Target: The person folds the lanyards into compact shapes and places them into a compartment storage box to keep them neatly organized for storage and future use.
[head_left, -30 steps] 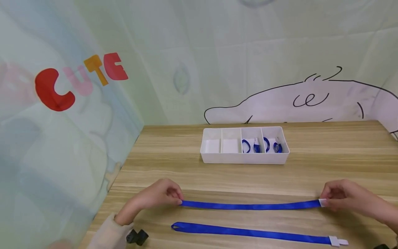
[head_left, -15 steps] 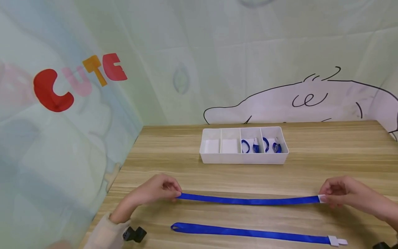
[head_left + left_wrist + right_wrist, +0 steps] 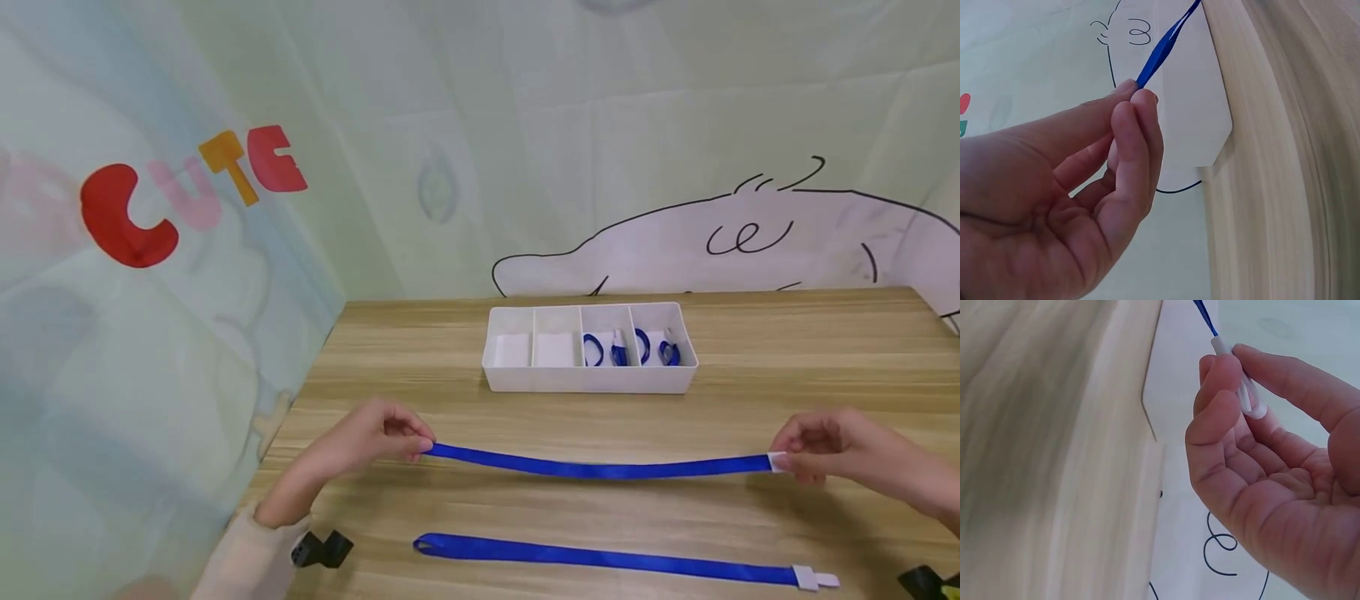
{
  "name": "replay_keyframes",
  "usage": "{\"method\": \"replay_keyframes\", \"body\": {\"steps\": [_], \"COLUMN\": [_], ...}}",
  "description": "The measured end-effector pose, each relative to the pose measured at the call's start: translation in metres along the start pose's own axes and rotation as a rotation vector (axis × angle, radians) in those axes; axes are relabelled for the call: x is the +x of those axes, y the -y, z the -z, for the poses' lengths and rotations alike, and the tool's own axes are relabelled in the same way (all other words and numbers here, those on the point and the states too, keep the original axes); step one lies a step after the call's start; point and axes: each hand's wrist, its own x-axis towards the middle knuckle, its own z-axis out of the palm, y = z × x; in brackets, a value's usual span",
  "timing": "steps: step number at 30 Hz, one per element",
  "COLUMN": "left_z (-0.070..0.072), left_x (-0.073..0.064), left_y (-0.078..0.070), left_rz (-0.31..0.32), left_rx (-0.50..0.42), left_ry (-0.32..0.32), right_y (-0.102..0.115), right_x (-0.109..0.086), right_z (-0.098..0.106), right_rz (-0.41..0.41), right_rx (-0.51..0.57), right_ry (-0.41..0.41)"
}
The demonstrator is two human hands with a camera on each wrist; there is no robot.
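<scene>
A blue lanyard (image 3: 600, 470) is stretched between both hands above the table, sagging slightly in the middle. My left hand (image 3: 378, 435) pinches its plain end between thumb and fingertips; the left wrist view shows the blue strap (image 3: 1159, 55) coming out of that pinch. At the other end, my right hand (image 3: 840, 454) pinches the white plastic clip (image 3: 1252, 411), part of which is hidden by the fingers. A second blue lanyard (image 3: 600, 558) lies flat on the table nearer the front, its loop to the left and its white clip (image 3: 813, 578) to the right.
Further back on the wooden table (image 3: 405, 367) stands a white tray (image 3: 588, 380) with compartments. Coiled blue lanyards (image 3: 618, 352) lie in its two right compartments. Behind the table hangs a printed cloth backdrop (image 3: 450, 125).
Both hands have moved up and away from the front with the stretched lanyard, widening its gap to the second lanyard. The second lanyard and the tray stay in place.
</scene>
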Motion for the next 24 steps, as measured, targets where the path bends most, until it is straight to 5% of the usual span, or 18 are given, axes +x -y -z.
{"method": "replay_keyframes", "body": {"steps": [11,24], "left_z": [0.002,0.002], "left_x": [0.005,0.009], "left_y": [-0.008,-0.02], "left_rz": [0.006,0.044], "left_rx": [0.024,-0.021], "left_ry": [-0.066,-0.085], "right_y": [0.015,0.029], "right_x": [0.002,0.012], "right_z": [0.005,0.008], "right_rz": [-0.09,-0.047], "right_rx": [-0.029,-0.013], "right_ry": [-0.018,-0.032]}}
